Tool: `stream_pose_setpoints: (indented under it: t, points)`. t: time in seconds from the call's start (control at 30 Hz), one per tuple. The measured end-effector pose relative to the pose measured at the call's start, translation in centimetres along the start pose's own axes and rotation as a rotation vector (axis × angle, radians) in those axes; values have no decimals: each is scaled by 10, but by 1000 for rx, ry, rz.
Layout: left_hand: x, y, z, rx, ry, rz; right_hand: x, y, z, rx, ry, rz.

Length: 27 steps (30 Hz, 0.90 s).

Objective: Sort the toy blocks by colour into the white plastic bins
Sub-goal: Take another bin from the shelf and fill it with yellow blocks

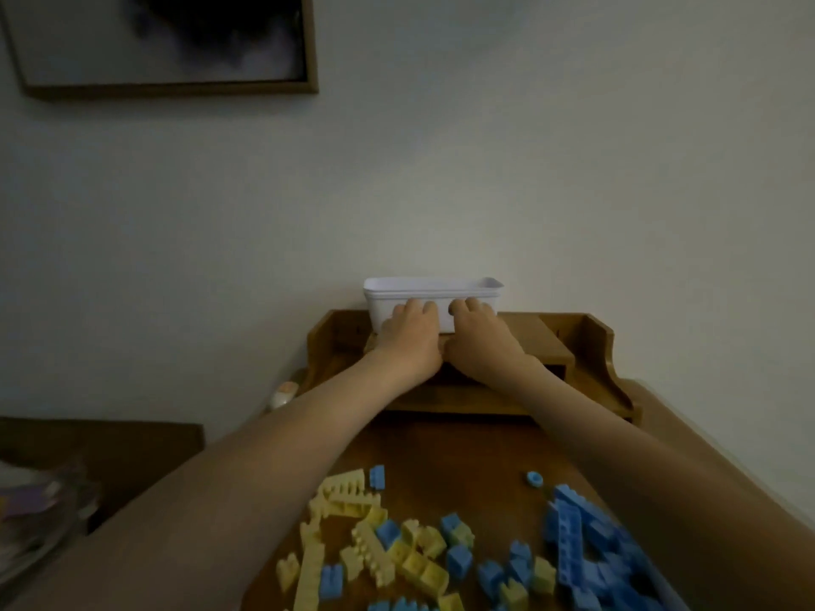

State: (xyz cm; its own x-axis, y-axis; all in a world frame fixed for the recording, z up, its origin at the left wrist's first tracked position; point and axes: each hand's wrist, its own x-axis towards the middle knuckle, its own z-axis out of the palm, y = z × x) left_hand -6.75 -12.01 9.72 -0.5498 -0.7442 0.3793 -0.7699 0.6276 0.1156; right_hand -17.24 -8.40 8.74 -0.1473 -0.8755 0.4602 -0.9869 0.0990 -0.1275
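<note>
- We take this for a room in a home: a framed picture [163, 41] hangs on a plain pale wall [485, 169].
- We see a wooden desk [441, 452] carrying a small shelf unit [591, 346], with toy blocks [414, 562] scattered over it.

Bare — left forearm [247, 469], right forearm [626, 438].
</note>
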Motion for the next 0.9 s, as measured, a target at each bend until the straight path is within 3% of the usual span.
stream_pose_setpoints:
  t: [0.1, 0.17, 0.33, 0.6, 0.77, 0.9]
  points:
    - [28, -8, 9, 155, 229, 39, 30, 10, 9, -37, 306, -146]
    - [45, -13, 13, 237, 227, 38, 47, 16, 16, -72, 370, -108]
    - [78, -24, 21, 282, 109, 3, 77, 25, 30, -269, 122, -31]
    - [86, -29, 12, 237, 137, 80, 80, 42, 31, -282, 218, -193]
    - [89, -28, 12, 192, 231, 100, 77, 46, 27, -156, 212, -123]
    - [94, -29, 12, 182, 178, 103, 77, 47, 21, -118, 189, -74]
